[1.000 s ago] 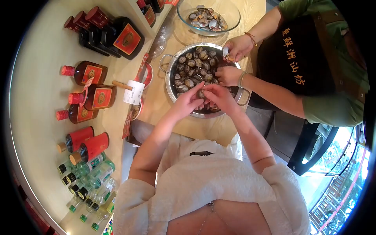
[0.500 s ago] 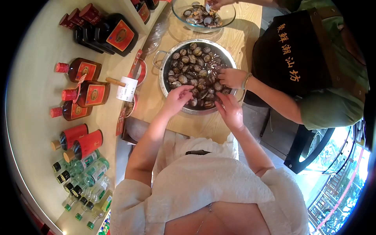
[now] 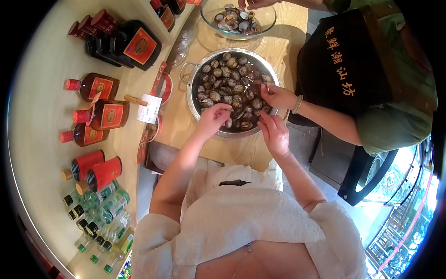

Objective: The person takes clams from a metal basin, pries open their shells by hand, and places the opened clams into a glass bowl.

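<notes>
A steel basin (image 3: 191, 100) holds many dark ridged clams (image 3: 226, 72) in brownish water. My left hand (image 3: 213, 120) is over its near left side, thumb and fingers pinched together; what they grip is hidden by the fingertips, and a clam lies just beneath. At the near right rim, my right hand (image 3: 276, 135) has bent fingers touching the clams, their tips partly hidden. A co-worker's hand (image 3: 277, 96) reaches over the right rim among the clams. Their other hand (image 3: 253, 3) is above a glass bowl (image 3: 272, 23) with opened clams and shells.
The co-worker in a black apron (image 3: 344, 60) stands close on the right. To the left, a shelf holds liquor bottles (image 3: 111, 115) and green glass bottles (image 3: 114, 204). A white paper tag (image 3: 148, 109) is clipped at the shelf edge. The wooden table (image 3: 241, 151) carries the basin and bowl.
My left hand has shifted slightly, with its fingers drawn closer together. The co-worker's near hand has turned and lifted a little. The view has shifted slightly.
</notes>
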`<action>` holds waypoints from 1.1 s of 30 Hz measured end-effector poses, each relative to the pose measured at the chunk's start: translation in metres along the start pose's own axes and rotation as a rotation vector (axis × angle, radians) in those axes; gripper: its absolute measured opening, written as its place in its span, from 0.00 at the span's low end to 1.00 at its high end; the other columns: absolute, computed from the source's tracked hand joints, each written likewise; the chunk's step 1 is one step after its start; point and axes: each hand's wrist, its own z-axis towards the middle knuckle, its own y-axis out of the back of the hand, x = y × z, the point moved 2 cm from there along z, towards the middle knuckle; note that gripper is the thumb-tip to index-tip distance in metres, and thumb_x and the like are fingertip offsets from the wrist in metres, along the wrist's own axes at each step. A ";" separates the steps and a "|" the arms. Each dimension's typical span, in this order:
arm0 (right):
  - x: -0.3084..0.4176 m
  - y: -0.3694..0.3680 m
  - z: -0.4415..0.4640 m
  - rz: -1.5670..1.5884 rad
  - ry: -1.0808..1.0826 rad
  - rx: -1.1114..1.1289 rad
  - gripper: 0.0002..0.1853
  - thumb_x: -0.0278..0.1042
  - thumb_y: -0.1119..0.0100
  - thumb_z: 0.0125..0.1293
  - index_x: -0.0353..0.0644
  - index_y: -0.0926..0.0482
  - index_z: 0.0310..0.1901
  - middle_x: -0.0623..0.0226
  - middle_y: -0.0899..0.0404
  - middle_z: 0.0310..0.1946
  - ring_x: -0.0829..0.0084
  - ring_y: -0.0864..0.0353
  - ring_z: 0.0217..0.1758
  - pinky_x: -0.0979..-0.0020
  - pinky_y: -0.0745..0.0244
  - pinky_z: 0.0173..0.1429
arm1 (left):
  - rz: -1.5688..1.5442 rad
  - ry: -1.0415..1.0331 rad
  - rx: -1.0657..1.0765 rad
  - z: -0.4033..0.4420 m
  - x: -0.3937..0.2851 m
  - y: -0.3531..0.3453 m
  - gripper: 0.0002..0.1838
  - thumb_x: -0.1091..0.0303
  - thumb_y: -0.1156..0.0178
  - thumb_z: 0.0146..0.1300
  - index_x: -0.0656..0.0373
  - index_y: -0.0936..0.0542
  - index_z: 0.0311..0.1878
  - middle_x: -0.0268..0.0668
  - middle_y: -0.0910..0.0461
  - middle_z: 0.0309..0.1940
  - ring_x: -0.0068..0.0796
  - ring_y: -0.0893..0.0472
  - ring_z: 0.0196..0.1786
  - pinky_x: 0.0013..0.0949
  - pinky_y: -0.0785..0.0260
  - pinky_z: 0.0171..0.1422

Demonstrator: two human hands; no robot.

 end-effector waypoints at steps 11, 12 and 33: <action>-0.011 -0.020 0.013 0.978 -0.827 0.082 0.09 0.29 0.41 0.56 0.39 0.27 0.37 0.62 0.26 0.26 0.69 0.26 0.24 0.74 0.30 0.29 | -0.017 0.030 0.032 0.002 0.002 -0.002 0.11 0.73 0.49 0.62 0.61 0.26 0.48 0.31 0.22 0.29 0.15 0.26 0.29 0.19 0.35 0.33; -0.012 -0.020 0.013 1.038 -0.885 0.119 0.07 0.28 0.41 0.55 0.39 0.28 0.35 0.63 0.25 0.25 0.67 0.27 0.22 0.74 0.31 0.28 | 0.001 0.030 0.034 0.002 0.002 -0.002 0.11 0.73 0.49 0.62 0.61 0.26 0.48 0.31 0.22 0.29 0.15 0.26 0.30 0.19 0.35 0.33; -0.016 -0.030 -0.012 -0.133 0.061 0.122 0.10 0.33 0.37 0.49 0.46 0.27 0.33 0.69 0.27 0.21 0.67 0.25 0.24 0.67 0.30 0.27 | 0.100 0.031 -0.012 -0.003 0.018 0.006 0.11 0.71 0.47 0.61 0.61 0.25 0.46 0.30 0.23 0.28 0.16 0.24 0.32 0.19 0.34 0.33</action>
